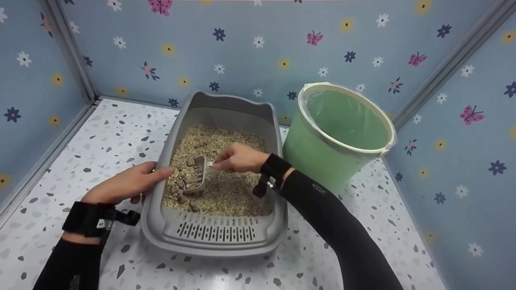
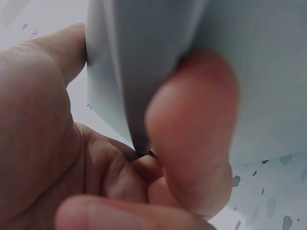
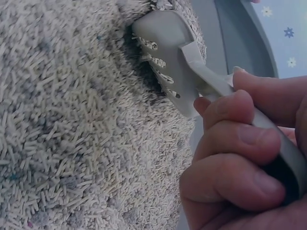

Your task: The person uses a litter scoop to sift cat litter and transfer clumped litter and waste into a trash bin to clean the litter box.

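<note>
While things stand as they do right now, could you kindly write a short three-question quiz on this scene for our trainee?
1. Which hand holds the slotted scoop, and by which part?
2. True or false: in the head view, the green bin stands to the right of the litter box.
3. What does the left hand grip?
A) The green bin
B) The litter box
C) The slotted scoop

Key:
1. The right hand, by the handle.
2. True.
3. B.
</note>
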Motion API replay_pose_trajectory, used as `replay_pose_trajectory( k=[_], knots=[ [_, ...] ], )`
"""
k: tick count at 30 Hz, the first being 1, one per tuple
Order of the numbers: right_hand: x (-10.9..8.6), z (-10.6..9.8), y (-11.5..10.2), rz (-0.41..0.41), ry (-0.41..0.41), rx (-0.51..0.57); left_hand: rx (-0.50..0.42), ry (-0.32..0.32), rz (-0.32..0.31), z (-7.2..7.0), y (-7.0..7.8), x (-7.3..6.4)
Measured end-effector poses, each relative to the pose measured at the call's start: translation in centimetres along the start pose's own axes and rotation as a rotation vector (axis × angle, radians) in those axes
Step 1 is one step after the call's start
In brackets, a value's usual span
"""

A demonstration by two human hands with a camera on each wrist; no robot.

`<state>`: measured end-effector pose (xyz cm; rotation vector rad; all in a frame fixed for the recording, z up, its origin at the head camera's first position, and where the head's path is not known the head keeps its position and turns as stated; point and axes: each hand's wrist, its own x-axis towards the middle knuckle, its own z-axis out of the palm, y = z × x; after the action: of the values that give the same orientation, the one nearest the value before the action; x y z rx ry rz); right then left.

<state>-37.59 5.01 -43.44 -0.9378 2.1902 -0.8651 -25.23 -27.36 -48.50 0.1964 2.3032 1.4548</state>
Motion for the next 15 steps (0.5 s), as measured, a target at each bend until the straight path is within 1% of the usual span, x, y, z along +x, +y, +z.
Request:
replay_pose_trajectory(
  k=[5,10,13,14,15],
  knots=[
    [-0.10,-0.18,0.08,-0.024,0.007,0.017,0.007,0.003,0.008,0.05,0.02,0.11],
    [-0.15,-0.25,0.03,-0.027,-0.009,0.038,-0.001,0.002,-0.010,-0.05,0.01,0.11],
    [0.00,0.01,0.04,-0.020,-0.048,-0.008,0.004,0.003,-0.007,-0.06,-0.16,0.10],
    [0.07,0.16,0.02,-0.020,-0.068,-0.048,0.007,0.004,-0.003,-0.06,-0.22,0.06],
    [0.18,0.37,-0.02,-0.024,-0.089,-0.112,0.005,0.004,-0.002,-0.05,-0.28,0.03]
  ],
)
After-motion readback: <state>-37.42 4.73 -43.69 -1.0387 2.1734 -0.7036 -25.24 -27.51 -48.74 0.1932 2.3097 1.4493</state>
